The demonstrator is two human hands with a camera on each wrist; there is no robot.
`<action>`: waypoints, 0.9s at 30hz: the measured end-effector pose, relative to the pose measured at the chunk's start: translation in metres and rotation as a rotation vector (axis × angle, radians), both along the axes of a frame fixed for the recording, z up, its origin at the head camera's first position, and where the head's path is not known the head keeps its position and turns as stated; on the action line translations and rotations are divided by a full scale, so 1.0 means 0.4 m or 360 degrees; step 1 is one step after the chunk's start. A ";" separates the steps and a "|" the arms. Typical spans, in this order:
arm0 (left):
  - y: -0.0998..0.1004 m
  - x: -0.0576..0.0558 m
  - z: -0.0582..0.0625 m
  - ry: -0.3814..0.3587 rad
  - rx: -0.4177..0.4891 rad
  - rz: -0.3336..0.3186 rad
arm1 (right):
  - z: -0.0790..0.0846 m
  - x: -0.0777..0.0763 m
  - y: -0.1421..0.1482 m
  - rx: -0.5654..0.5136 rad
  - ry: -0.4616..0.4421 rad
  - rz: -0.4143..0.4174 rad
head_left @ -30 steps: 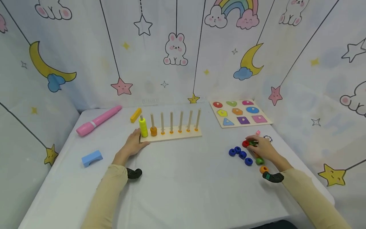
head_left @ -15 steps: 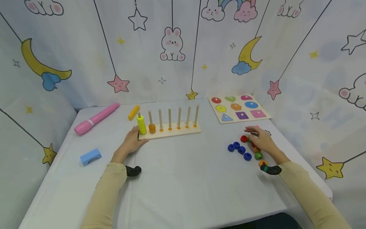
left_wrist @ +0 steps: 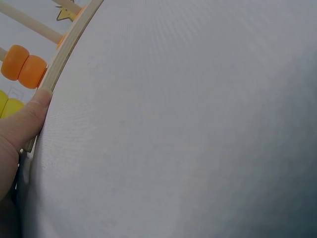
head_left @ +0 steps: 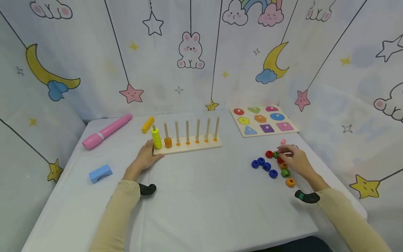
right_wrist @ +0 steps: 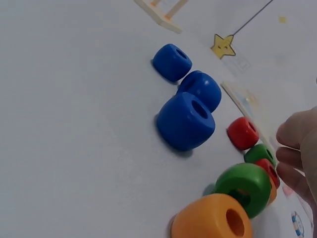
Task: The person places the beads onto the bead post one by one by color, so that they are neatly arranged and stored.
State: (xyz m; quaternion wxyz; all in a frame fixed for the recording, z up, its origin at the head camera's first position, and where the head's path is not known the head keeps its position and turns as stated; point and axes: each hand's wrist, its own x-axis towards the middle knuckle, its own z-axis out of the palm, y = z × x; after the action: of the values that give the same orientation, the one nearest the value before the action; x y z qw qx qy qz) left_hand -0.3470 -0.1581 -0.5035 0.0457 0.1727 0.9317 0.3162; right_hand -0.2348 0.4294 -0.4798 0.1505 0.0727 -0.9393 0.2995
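The pegboard point(head_left: 190, 149) stands near the middle of the head view, its seven pegs upright in a row. The leftmost peg carries a tall yellow stack point(head_left: 156, 139), the next one orange rings point(head_left: 168, 142) (the left wrist view shows two of them side by side), and the other five have a small orange ring at the foot. The left hand point(head_left: 145, 156) is at the board's left end, thumb and fingers spread apart around the corner, the thumb touching the front edge. It holds the board by contact there, without any visible curl of the fingers.

Right of centre, loose beads lie on the white table point(head_left: 204, 203): four blue beads point(head_left: 266, 166) in a cluster, and beside them a bent line of red, green and orange beads point(head_left: 290, 182). The right hand point(head_left: 296, 161) is over the upper end of that line, fingers loosely bent and slightly apart, with nothing seen between them; whether a fingertip touches the green bead point(head_left: 275, 154) there I cannot tell.

At upper right sits a shape puzzle point(head_left: 261, 131); on the left side are a pink stick point(head_left: 107, 132), a yellow block point(head_left: 148, 125) and a blue block point(head_left: 100, 173)
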 end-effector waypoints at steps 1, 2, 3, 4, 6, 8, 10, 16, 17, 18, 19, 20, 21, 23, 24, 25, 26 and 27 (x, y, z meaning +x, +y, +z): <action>0.003 0.001 0.000 -0.0002 0.0004 -0.0003 | -0.005 0.015 0.004 -0.0002 0.0002 -0.0015; 0.005 0.002 -0.001 -0.0005 0.0002 -0.0003 | -0.010 0.029 0.007 -0.0002 0.0003 -0.0034; 0.006 0.003 -0.002 -0.0008 -0.0001 -0.0005 | -0.015 0.043 0.009 -0.0002 0.0003 -0.0057; 0.006 0.003 -0.003 -0.0008 -0.0008 -0.0004 | -0.019 0.056 0.011 -0.0003 0.0007 -0.0076; 0.008 0.003 -0.004 -0.0005 -0.0008 -0.0010 | -0.026 0.076 0.015 -0.0007 0.0017 -0.0120; 0.008 0.004 -0.006 -0.0005 -0.0006 -0.0012 | -0.031 0.093 0.017 0.0009 0.0015 -0.0168; 0.008 0.003 -0.007 -0.0005 -0.0008 -0.0012 | -0.034 0.105 0.020 0.0034 -0.0023 -0.0209; 0.004 0.001 -0.010 -0.0019 -0.0018 -0.0003 | -0.032 0.111 0.029 0.0102 -0.0264 -0.0222; 0.003 0.000 -0.011 -0.0018 -0.0022 -0.0003 | -0.031 0.108 0.029 0.0099 -0.0285 -0.0218; 0.002 0.000 -0.011 -0.0017 -0.0026 -0.0002 | -0.031 0.104 0.030 0.0098 -0.0292 -0.0222; 0.001 -0.001 -0.011 -0.0013 -0.0028 -0.0001 | -0.031 0.100 0.030 0.0091 -0.0297 -0.0222; 0.001 -0.002 -0.011 -0.0013 -0.0032 0.0001 | -0.031 0.097 0.029 0.0082 -0.0299 -0.0217; 0.000 -0.003 -0.010 -0.0014 -0.0031 0.0003 | -0.031 0.094 0.029 0.0073 -0.0296 -0.0211; 0.000 -0.004 -0.009 -0.0014 -0.0029 0.0005 | -0.031 0.088 0.029 0.0053 -0.0296 -0.0203; 0.000 -0.005 -0.007 -0.0013 -0.0022 0.0003 | -0.030 0.085 0.030 0.0044 -0.0298 -0.0202; 0.000 -0.005 -0.006 -0.0010 -0.0015 -0.0002 | -0.030 0.084 0.030 0.0036 -0.0302 -0.0199; 0.000 -0.006 -0.005 -0.0012 -0.0012 -0.0004 | -0.029 0.082 0.031 0.0027 -0.0303 -0.0193; 0.000 -0.006 -0.003 -0.0014 -0.0010 -0.0004 | -0.028 0.081 0.032 0.0024 -0.0301 -0.0193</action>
State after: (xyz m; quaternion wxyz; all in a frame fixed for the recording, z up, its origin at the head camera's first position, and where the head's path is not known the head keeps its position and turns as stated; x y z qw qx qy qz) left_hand -0.3494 -0.1579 -0.5047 0.0508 0.1722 0.9323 0.3140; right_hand -0.2025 0.4424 -0.4909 0.0784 -0.0117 -0.9543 0.2883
